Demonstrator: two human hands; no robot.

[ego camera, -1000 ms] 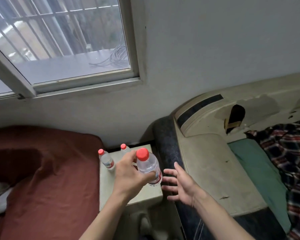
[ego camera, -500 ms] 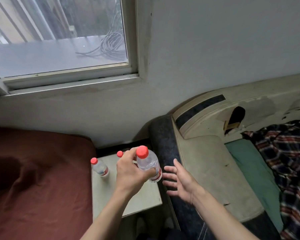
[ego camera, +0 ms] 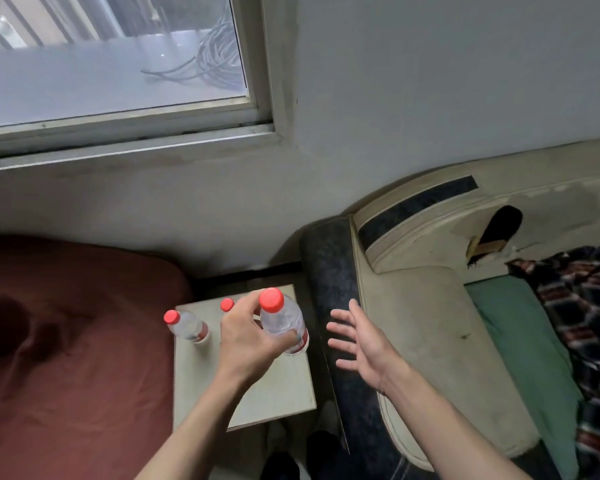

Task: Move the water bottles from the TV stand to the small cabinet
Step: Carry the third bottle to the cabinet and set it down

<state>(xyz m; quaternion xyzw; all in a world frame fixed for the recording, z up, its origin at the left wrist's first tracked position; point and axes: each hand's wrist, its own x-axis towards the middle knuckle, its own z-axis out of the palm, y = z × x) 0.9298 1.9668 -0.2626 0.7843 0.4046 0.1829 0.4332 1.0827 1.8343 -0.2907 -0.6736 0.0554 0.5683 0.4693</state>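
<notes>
My left hand (ego camera: 248,336) grips a clear water bottle (ego camera: 284,320) with a red cap, held over the right side of the small pale cabinet (ego camera: 274,393). Whether its base touches the top I cannot tell. A second red-capped bottle (ego camera: 187,326) stands at the cabinet's back left. Of a third bottle (ego camera: 227,304) only the red cap shows behind my left hand. My right hand (ego camera: 359,342) hovers beside the cabinet, fingers spread, holding nothing.
A dark red bedspread (ego camera: 66,341) lies directly left of the cabinet. A bed frame (ego camera: 333,289) with dark padded edge and cream headboard stands directly to the right, with a green sheet and plaid cloth (ego camera: 582,306). A window (ego camera: 118,64) is above.
My view has tilted downward and the window bars have left the frame. My left hand has lowered the bottle slightly toward the cabinet top. My right hand stays spread beside it.
</notes>
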